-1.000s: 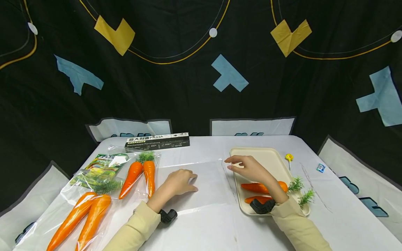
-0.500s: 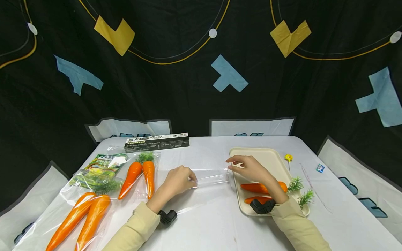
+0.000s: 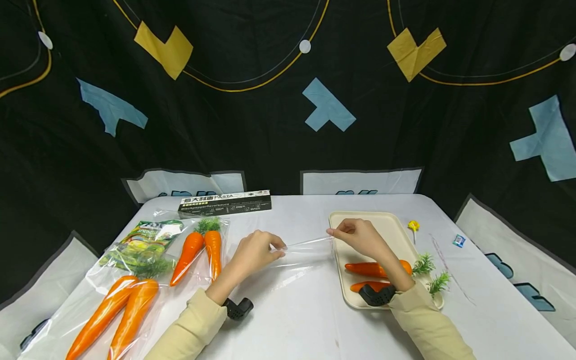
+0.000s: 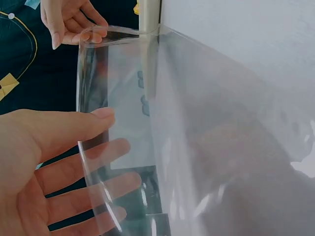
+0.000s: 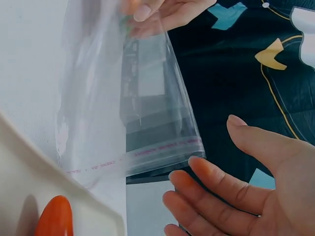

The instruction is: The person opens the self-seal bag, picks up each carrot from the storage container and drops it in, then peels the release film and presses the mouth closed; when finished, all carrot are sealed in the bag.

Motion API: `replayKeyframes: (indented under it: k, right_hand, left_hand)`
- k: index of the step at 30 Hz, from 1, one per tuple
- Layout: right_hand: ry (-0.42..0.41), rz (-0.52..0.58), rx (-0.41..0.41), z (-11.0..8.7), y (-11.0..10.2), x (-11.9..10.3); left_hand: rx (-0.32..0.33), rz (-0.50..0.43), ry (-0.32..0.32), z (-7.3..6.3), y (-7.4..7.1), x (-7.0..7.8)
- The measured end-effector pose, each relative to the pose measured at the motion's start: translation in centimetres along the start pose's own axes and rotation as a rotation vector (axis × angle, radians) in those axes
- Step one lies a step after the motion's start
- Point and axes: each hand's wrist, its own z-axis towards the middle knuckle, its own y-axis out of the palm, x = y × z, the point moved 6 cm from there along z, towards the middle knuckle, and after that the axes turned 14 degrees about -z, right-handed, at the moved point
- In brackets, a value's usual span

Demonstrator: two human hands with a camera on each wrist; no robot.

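A clear plastic bag (image 3: 310, 251) is raised off the white table between both hands. My left hand (image 3: 257, 251) grips its far edge; in the left wrist view the thumb (image 4: 101, 115) lies on the near side of the film and the fingers show through from behind. My right hand (image 3: 360, 237) is at the bag's other end, over the tray. In the right wrist view its fingertips (image 5: 197, 164) touch the bag's corner, with the thumb held apart. A pink-printed strip (image 5: 142, 153) runs along that end of the bag.
A cream tray (image 3: 369, 218) with two carrots (image 3: 366, 269) lies under my right forearm. At left are bagged carrots (image 3: 135, 310), more carrots (image 3: 213, 252) and a green food packet (image 3: 150, 237). A pasta box (image 3: 225, 204), yellow lollipop (image 3: 413, 226) and small blue packet (image 3: 459, 241) lie farther out.
The bag lay flat on the table and is now lifted and stretched between the hands. My left hand has closed on its edge and risen slightly; my right fingers have come to its corner.
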Motion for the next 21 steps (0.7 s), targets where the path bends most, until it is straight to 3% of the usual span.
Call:
replayKeyframes:
  k: [10,16,21]
  right_hand:
    - [-0.045,0.089,0.095,0.0,-0.9,-0.5]
    - [-0.035,0.121,0.117,-0.1,-1.4,-0.8]
    - [-0.034,0.125,0.117,-0.3,-1.8,-1.0]
  left_hand:
    - [0.005,-0.029,-0.003,-0.1,-0.7,0.3]
    - [-0.025,-0.058,-0.006,-0.2,-0.5,0.7]
    - [-0.011,-0.067,0.028,-0.2,-0.6,1.5]
